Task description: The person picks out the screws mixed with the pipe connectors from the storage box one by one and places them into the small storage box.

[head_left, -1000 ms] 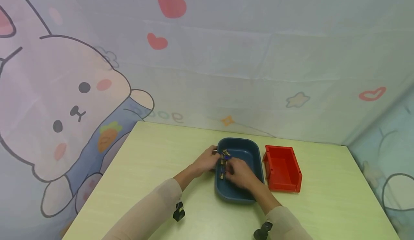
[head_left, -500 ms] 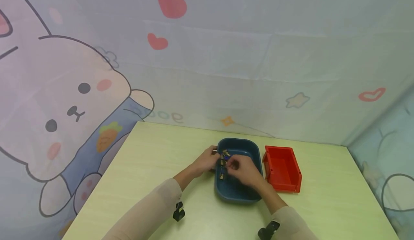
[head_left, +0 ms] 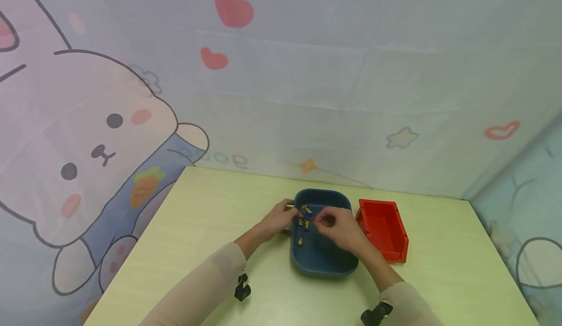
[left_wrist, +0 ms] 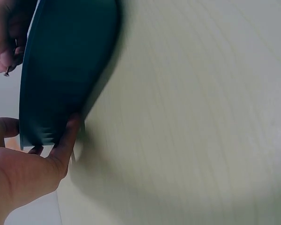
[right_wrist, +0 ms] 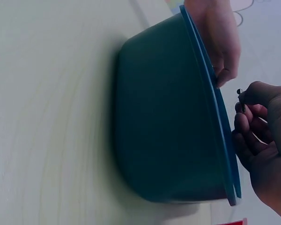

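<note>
Left hand (head_left: 276, 217): at the lower centre of the head view, it grips the left side of the blue bin; in the left wrist view my fingers lie along the outer wall and my thumb is at the rim.
Right hand (head_left: 340, 226): it pinches a small metal screw (right_wrist: 239, 92) between thumb and fingers, above the inside of the bin; I cannot tell whether any finger touches the rim.
Screw: at the right of the right wrist view, its shiny head pokes out past my fingertips; it also shows in the upper left of the left wrist view.
Blue bin (head_left: 327, 261): upright, just right of lower centre in the head view.
Brass pieces (head_left: 307, 224): a small cluster with dark blue parts, inside the bin along its left wall; one piece lies a little below the others, and I cannot count them surely.
Red bin (head_left: 384, 226): just right of the blue one, its left side partly covered by my right hand.
Counter (head_left: 219, 194): pale yellow-green, under both bins.
Sleeves (head_left: 202, 287): beige, along the bottom of the frame.
Backdrop (head_left: 298, 87): pale cloth printed with a rabbit at left and red hearts.
</note>
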A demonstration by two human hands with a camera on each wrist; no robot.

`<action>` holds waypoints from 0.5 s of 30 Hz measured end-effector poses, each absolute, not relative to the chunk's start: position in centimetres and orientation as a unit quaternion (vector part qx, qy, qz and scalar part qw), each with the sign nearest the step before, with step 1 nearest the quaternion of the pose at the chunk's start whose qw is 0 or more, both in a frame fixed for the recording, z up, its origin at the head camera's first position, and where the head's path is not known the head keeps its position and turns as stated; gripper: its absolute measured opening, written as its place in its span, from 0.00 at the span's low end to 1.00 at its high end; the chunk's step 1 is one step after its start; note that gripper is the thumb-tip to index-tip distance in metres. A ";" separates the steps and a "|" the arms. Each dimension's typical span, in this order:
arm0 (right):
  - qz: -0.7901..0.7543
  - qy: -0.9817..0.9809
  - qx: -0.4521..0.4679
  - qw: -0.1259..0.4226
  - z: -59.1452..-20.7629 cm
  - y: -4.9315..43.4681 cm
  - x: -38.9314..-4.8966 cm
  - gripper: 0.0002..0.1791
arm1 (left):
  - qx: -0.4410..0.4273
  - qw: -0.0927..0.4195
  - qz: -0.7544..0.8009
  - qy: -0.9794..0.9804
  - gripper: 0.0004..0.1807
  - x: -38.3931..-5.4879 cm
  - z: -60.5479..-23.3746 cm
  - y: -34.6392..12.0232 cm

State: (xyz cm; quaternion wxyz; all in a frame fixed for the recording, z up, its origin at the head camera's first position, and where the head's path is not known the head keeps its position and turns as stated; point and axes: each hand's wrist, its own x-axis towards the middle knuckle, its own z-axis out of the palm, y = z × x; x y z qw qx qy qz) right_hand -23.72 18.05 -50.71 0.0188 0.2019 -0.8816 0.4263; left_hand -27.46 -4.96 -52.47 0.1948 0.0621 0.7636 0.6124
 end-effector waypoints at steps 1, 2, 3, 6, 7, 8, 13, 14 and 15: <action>0.427 -0.881 0.201 0.020 -50.7 18.2 -23.7 0.05 | 0.061 0.195 0.612 0.764 0.31 -27.5 -52.5 -5.0; 0.427 -0.881 0.202 0.023 -50.7 18.4 -23.7 0.05 | 0.060 0.197 0.614 0.762 0.31 -27.5 -52.6 -5.0; 0.429 -0.880 0.201 0.026 -50.7 18.6 -23.7 0.05 | 0.058 0.199 0.617 0.759 0.31 -27.5 -52.6 -4.9; 0.432 -0.879 0.201 0.034 -50.7 19.1 -23.7 0.06 | 0.054 0.203 0.621 0.755 0.30 -27.5 -52.6 -4.9; 0.433 -0.878 0.200 0.035 -50.7 19.3 -23.7 0.06 | 0.053 0.205 0.622 0.754 0.30 -27.5 -52.6 -4.9; 0.435 -0.877 0.200 0.035 -50.7 19.4 -23.7 0.06 | 0.052 0.206 0.624 0.752 0.29 -27.5 -52.6 -4.9; 0.433 -0.879 0.196 0.041 -50.6 20.2 -23.7 0.06 | 0.050 0.216 0.634 0.741 0.30 -27.4 -52.6 -5.1; 0.431 -0.880 0.195 0.043 -50.5 20.4 -23.6 0.06 | 0.050 0.218 0.637 0.738 0.30 -27.4 -52.5 -5.1; 0.430 -0.881 0.194 0.045 -50.5 20.6 -23.6 0.06 | 0.050 0.221 0.639 0.735 0.30 -27.4 -52.5 -5.2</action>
